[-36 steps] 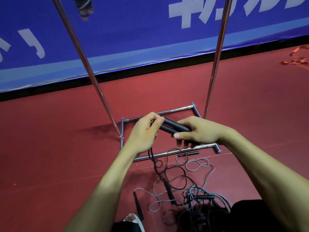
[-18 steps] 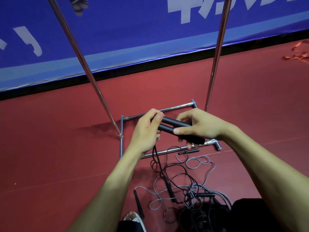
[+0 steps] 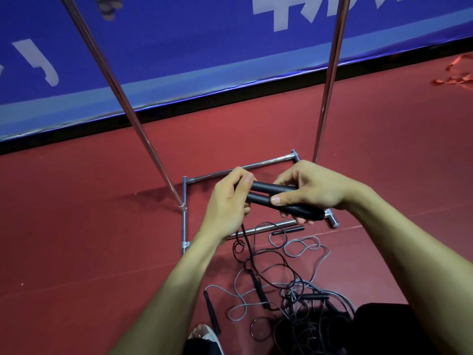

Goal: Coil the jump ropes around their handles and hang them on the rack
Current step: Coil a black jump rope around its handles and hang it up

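Note:
Two black jump-rope handles (image 3: pixel 266 193) lie side by side in front of me, above the rack's base. My right hand (image 3: pixel 314 190) grips them at their right end, thumb on the near handle. My left hand (image 3: pixel 227 201) curls round their left end, where the thin black rope (image 3: pixel 245 242) drops to the floor. A tangle of black and grey jump ropes (image 3: pixel 289 290) with several loose handles lies on the red floor below my hands. The chrome rack (image 3: pixel 184 221) stands behind, its base frame on the floor and two poles rising out of view.
A blue banner wall (image 3: pixel 204 47) runs along the back of the red floor. Orange tape scraps (image 3: pixel 458 75) lie at the far right. My dark-clothed knee (image 3: pixel 389 329) and a shoe (image 3: pixel 202 334) show at the bottom edge.
My hands with the handle pair have shifted slightly; the right hand has slid its grip along the handles. The camera has tilted a little.

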`<action>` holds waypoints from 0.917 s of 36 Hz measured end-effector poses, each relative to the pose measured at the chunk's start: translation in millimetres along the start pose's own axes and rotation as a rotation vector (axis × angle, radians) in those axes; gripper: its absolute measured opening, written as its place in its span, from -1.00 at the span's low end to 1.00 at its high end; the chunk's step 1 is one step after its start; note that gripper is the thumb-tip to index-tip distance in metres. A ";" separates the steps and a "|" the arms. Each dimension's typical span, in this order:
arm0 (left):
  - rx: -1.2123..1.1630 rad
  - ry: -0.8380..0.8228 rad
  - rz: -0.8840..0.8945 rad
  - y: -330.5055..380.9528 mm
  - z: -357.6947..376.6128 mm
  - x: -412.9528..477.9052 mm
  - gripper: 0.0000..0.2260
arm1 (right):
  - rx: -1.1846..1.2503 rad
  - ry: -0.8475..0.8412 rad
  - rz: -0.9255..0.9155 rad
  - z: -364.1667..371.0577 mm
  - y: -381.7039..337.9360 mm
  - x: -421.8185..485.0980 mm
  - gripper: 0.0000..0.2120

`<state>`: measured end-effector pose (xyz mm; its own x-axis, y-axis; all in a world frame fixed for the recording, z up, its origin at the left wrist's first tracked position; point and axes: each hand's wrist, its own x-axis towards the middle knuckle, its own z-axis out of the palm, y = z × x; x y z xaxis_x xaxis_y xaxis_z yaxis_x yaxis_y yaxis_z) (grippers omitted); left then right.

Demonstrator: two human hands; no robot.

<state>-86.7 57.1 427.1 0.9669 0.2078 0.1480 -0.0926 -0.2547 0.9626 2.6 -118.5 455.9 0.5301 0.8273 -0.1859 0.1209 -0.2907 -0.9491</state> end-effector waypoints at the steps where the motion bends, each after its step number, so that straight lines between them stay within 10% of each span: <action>1: -0.013 0.001 -0.006 -0.1 2.2 -0.9 -0.75 | 0.002 0.006 -0.002 -0.7 1.1 0.4 -0.89; 14: -0.051 0.213 0.028 4.1 2.7 5.5 -0.69 | 0.264 0.296 -0.116 2.3 18.3 9.9 -0.91; 22: 0.067 0.305 0.091 -1.3 -4.9 9.7 -0.73 | 0.474 0.265 -0.041 2.0 23.1 8.3 -0.58; 25: -0.055 0.413 0.024 1.7 -2.5 12.3 -0.68 | 0.797 0.525 0.109 9.1 35.6 16.8 -0.68; 28: -0.206 0.455 -0.011 3.8 4.8 15.9 -0.68 | 0.488 0.549 0.195 34.3 53.7 26.4 -0.82; 33: -0.161 0.429 0.065 4.7 15.5 15.1 -0.70 | 0.019 0.216 -0.165 78.0 38.6 36.0 -0.70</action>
<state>-68.8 44.4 430.3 0.7752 0.5771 0.2568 -0.2178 -0.1373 0.9663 -39.2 -62.5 392.7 0.6713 0.7406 0.0284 0.2062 -0.1498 -0.9670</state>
